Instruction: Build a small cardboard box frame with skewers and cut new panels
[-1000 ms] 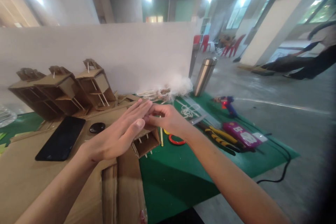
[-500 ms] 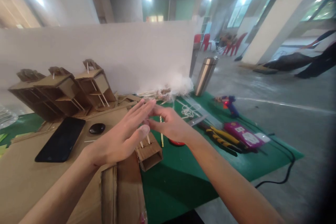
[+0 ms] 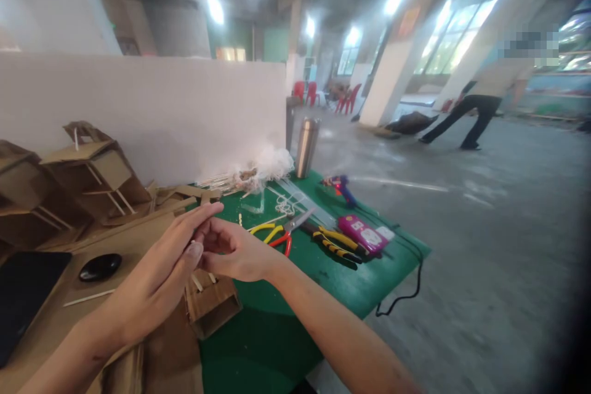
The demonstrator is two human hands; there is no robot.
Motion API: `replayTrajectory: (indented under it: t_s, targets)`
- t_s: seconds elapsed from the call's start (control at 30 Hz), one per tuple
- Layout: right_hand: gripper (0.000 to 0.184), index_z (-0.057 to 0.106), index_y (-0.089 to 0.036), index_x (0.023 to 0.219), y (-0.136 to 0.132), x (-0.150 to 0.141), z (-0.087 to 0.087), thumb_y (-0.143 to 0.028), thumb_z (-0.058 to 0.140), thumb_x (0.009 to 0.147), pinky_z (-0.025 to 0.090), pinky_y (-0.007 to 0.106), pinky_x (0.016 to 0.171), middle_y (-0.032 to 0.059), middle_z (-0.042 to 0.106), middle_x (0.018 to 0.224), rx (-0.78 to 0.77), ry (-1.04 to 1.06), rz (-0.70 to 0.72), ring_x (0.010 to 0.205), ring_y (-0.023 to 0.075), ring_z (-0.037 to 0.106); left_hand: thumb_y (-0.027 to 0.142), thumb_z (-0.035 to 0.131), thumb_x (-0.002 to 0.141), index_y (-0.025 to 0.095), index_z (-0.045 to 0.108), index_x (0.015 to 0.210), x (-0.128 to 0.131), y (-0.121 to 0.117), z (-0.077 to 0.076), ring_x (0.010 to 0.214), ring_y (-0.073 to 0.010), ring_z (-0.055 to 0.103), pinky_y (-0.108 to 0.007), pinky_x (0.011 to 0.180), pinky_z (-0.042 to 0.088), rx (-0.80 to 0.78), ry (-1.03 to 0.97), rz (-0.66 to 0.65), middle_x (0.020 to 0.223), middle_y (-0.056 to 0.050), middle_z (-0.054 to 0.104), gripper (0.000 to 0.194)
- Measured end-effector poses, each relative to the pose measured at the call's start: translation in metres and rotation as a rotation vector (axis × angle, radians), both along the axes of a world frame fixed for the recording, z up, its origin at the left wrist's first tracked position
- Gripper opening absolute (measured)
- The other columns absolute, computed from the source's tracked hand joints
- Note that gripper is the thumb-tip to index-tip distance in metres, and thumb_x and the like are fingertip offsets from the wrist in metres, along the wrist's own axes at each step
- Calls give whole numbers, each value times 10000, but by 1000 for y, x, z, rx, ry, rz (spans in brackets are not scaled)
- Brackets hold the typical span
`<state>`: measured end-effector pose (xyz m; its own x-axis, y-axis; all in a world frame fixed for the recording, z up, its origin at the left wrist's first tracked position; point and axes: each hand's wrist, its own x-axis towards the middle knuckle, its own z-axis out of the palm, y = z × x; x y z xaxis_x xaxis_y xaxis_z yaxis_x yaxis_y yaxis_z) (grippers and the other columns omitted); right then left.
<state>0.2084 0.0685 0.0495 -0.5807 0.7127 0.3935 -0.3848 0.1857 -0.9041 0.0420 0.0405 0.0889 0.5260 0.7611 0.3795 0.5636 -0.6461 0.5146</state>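
left hand (image 3: 154,280) lies extended beside curled right hand (image 3: 242,251), near cardboard box (image 3: 215,308); whether either grips anything, cannot tell.

Green tabletop (image 3: 263,348) I see over my camera feed, cardboard sheets (image 3: 143,239) across its left side, red-and-yellow scissors (image 3: 287,233), black-and-yellow pliers (image 3: 324,239), purple box (image 3: 360,233), blue glue gun (image 3: 343,189), steel flask (image 3: 306,149) near the far edge

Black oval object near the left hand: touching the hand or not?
Apart. The head view shows bare cardboard between the black oval object and the left hand.
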Motion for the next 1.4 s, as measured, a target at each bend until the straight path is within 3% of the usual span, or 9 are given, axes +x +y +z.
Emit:
replayTrajectory:
  t_s: [0.13,0.23,0.33,0.43,0.5,0.63,0.9,1.07,1.4]
  targets:
    - [328,529,-216,846,2,-3,-7,-367,790,716,511,260,682,-47,567,717,-47,-78,98,720,133,604,363,315,1005,354,391,1439,3,-1,1,1373,-273,447,-464,1151,379,-14,9,-25,1498,-14,472,441]
    - [348,581,-189,729,3,-1,-11,-498,738,763,512,286,737,-30,609,675,44,-197,77,746,153,623,352,307,1006,355,398,1425,3,-3,2,1375,-264,448,-461,1144,394,-41,13,-38,1479,-19,498,429]
    - [327,651,-178,732,5,2,-13,-482,657,850,501,282,791,-7,676,749,152,-292,15,813,151,636,394,311,1010,343,423,1381,3,-5,2,1336,-278,495,-450,1060,490,-136,-45,-33,1452,-38,529,392]
    - [284,687,-186,788,6,3,-15,-441,616,890,516,286,802,5,701,816,182,-272,13,844,150,652,467,326,1006,301,409,1377,5,-5,0,1215,-293,603,-421,874,601,-372,-209,-11,1419,-97,562,415]
    - [279,692,-188,844,5,1,-16,-458,627,877,533,308,796,12,709,840,154,-204,9,841,158,664,493,354,997,251,460,1355,7,-4,-1,1169,-293,636,-421,877,598,-493,-320,-43,1363,-126,607,445]
    - [304,690,-189,838,1,0,-13,-475,604,893,544,326,775,17,713,810,163,-184,-8,805,165,673,517,382,986,230,530,1342,8,-1,-3,1129,-283,658,-417,895,586,-545,-365,-76,1331,-120,634,481]
    - [315,647,-182,746,-11,5,-1,-357,498,961,467,275,631,14,648,747,283,-405,-174,696,149,589,381,363,1026,282,501,1374,0,2,-3,1153,-216,636,-330,888,568,-284,-206,-125,1321,-60,645,388]
    - [321,620,-169,720,-9,6,-8,-355,507,956,452,273,665,24,651,768,210,-431,-134,726,150,585,259,395,1016,244,541,1329,-2,7,-8,1053,-181,684,-298,873,567,-65,-157,-208,1243,-55,694,345]
    - [425,601,-168,706,-11,10,1,-552,563,885,422,271,624,12,592,702,150,-444,-44,676,150,544,107,375,957,202,504,1350,3,-6,-11,1080,-188,683,-296,834,595,115,-59,-128,1260,-88,680,425]
